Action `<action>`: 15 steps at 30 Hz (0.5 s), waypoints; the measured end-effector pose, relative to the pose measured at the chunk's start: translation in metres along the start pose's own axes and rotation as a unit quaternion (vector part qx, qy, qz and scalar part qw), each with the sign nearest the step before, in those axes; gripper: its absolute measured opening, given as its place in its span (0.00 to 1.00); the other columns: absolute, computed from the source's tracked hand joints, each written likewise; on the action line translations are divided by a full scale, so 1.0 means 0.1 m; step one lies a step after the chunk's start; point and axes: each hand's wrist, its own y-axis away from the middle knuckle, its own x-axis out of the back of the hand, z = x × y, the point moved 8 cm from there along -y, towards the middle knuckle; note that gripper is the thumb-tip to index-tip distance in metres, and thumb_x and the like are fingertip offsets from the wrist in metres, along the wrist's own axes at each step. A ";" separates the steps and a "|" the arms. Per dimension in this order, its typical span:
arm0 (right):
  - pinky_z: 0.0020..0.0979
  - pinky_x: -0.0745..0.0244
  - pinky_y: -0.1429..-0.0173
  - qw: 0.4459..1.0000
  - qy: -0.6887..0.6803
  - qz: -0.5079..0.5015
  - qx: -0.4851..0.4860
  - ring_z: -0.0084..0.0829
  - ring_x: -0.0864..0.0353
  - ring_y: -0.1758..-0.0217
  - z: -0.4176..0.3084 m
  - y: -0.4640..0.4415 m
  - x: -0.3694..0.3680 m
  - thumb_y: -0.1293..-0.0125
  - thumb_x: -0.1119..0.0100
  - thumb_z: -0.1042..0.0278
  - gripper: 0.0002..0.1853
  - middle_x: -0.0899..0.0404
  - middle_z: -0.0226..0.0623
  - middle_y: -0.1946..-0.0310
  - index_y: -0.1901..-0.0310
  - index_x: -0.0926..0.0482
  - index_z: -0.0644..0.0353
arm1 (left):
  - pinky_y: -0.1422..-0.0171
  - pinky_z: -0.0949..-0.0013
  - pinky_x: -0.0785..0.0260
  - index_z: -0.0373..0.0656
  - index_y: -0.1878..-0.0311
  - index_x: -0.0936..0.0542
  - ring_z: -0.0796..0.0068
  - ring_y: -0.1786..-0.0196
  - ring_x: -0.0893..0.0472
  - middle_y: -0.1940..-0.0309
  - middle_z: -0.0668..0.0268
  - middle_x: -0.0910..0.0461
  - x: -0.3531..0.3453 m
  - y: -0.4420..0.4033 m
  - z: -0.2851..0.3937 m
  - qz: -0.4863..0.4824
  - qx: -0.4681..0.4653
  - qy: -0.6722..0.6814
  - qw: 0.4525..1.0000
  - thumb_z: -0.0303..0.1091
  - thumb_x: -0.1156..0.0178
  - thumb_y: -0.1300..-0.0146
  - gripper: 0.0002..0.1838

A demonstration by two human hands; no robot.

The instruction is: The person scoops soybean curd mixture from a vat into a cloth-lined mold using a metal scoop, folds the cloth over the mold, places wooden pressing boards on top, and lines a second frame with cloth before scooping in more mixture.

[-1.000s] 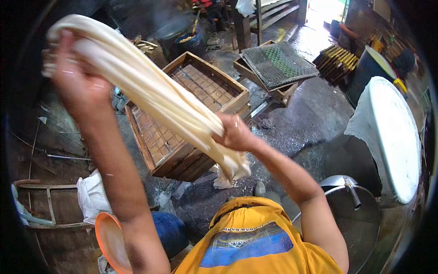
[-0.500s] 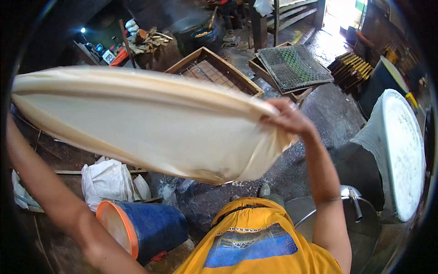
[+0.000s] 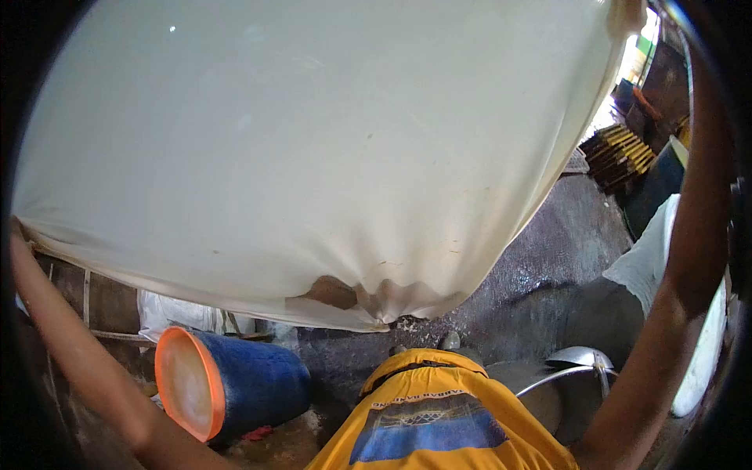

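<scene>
The left hand [image 3: 17, 230] and right hand [image 3: 627, 17] meet the cloth [image 3: 313, 141] at left edge, upper right — finger opening and hold cannot be told; even tension should limit sagging.

head | we look from the wearer's head, forward and steeply down | wide, curved field, dark at the corners | wearer's shirt [image 3: 427, 423] near, low centre, seen from above | cloth [image 3: 329, 141] close, spanning most of our view's upper part | floor [image 3: 540, 251] farther off, right of centre
</scene>
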 end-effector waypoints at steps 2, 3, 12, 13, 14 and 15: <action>0.25 0.24 0.64 1.000 0.007 -0.008 0.008 0.23 0.26 0.71 -0.02 -0.11 0.04 0.40 0.39 0.62 0.13 0.23 0.33 0.70 0.58 0.21 0.62 | 0.56 0.68 0.30 0.39 0.58 0.22 0.75 0.64 0.25 0.68 0.66 0.24 0.05 0.06 -0.06 -0.017 0.014 -0.045 0.999 0.46 0.48 0.36 0.19; 0.26 0.24 0.63 1.000 0.010 -0.012 0.010 0.24 0.26 0.70 -0.02 -0.16 0.06 0.41 0.38 0.62 0.14 0.23 0.33 0.69 0.57 0.21 0.61 | 0.56 0.68 0.30 0.39 0.58 0.22 0.75 0.64 0.25 0.68 0.66 0.24 0.09 0.08 -0.09 -0.023 0.019 -0.066 0.997 0.47 0.49 0.35 0.19; 0.30 0.25 0.53 0.998 0.036 -0.054 0.012 0.29 0.25 0.60 0.04 -0.38 0.17 0.50 0.31 0.62 0.22 0.22 0.36 0.62 0.54 0.21 0.60 | 0.58 0.70 0.31 0.40 0.58 0.22 0.78 0.65 0.26 0.69 0.68 0.25 0.71 -0.03 -0.17 0.000 0.055 -0.218 0.974 0.50 0.51 0.32 0.21; 0.30 0.26 0.52 0.997 0.040 -0.060 0.009 0.30 0.25 0.59 0.07 -0.39 0.17 0.51 0.30 0.62 0.23 0.22 0.37 0.61 0.53 0.21 0.60 | 0.58 0.70 0.31 0.40 0.58 0.22 0.78 0.65 0.26 0.69 0.69 0.25 0.84 -0.10 -0.17 0.015 0.061 -0.232 0.971 0.50 0.51 0.32 0.21; 0.31 0.26 0.51 0.997 0.044 -0.064 0.008 0.30 0.24 0.58 0.08 -0.37 0.18 0.52 0.29 0.62 0.24 0.22 0.37 0.60 0.53 0.21 0.60 | 0.59 0.70 0.31 0.40 0.58 0.22 0.79 0.66 0.26 0.70 0.69 0.25 0.98 -0.14 -0.16 0.032 0.069 -0.244 0.967 0.51 0.52 0.32 0.21; 0.31 0.26 0.50 0.996 0.049 -0.071 0.006 0.31 0.24 0.57 0.11 -0.38 0.20 0.53 0.28 0.62 0.25 0.22 0.37 0.59 0.52 0.21 0.60 | 0.59 0.70 0.31 0.40 0.58 0.21 0.79 0.66 0.26 0.70 0.69 0.25 1.11 -0.19 -0.15 0.049 0.080 -0.253 0.963 0.51 0.52 0.31 0.22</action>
